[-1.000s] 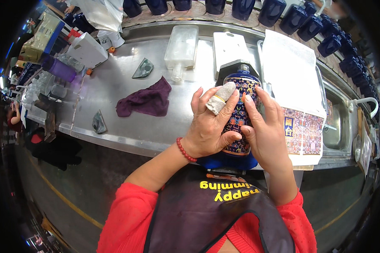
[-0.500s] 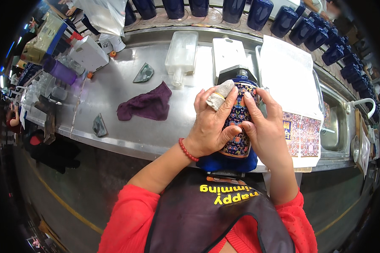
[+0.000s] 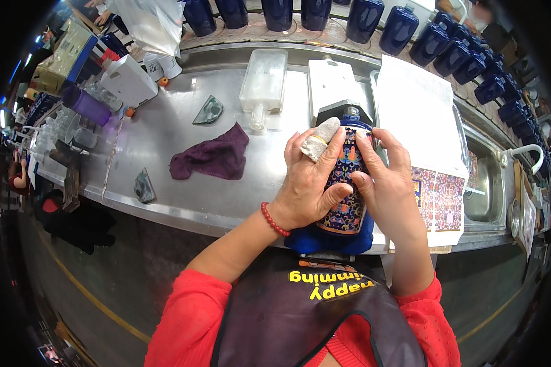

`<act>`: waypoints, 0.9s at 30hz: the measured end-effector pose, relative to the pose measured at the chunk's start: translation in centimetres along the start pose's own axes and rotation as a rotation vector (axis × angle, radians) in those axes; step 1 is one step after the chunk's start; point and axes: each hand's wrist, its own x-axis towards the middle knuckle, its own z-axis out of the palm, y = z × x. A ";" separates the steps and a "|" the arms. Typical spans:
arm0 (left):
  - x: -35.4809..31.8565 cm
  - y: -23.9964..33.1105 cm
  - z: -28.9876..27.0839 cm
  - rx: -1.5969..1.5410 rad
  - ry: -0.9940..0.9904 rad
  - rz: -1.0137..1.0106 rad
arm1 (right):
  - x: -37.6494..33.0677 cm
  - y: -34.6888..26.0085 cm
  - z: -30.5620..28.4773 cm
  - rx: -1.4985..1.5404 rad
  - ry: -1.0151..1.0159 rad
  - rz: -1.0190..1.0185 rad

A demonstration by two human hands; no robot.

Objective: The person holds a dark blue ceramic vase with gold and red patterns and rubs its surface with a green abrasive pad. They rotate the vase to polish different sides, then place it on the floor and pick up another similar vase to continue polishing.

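Steel counter (image 3: 165, 202), both hands (image 3: 309, 183) gripping glossy patterned blue bottle (image 3: 347, 183)

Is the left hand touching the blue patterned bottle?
Touching. The head view shows the left hand wrapped on the blue patterned bottle, its thumb pressed across the pattern.

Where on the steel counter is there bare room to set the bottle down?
Bare steel counter lies between the purple cloth and the clear flask, and along the front edge left of the left hand. It is crowded right of the patterned bottle, where paper sheets lie, and at the far left.
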 end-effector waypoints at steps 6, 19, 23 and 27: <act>0.2 -0.2 0.0 -0.056 0.023 -0.026 | 0.2 0.0 0.0 0.029 0.006 0.021; 0.5 -0.2 0.2 -0.028 0.001 -0.004 | 0.6 -0.1 -0.1 -0.001 0.004 0.011; 0.2 -0.1 0.2 -0.114 0.020 -0.040 | 0.2 -0.1 0.0 0.036 0.008 0.044; 0.1 -0.1 0.3 -0.081 0.007 -0.038 | 0.0 -0.1 0.1 0.034 0.011 0.042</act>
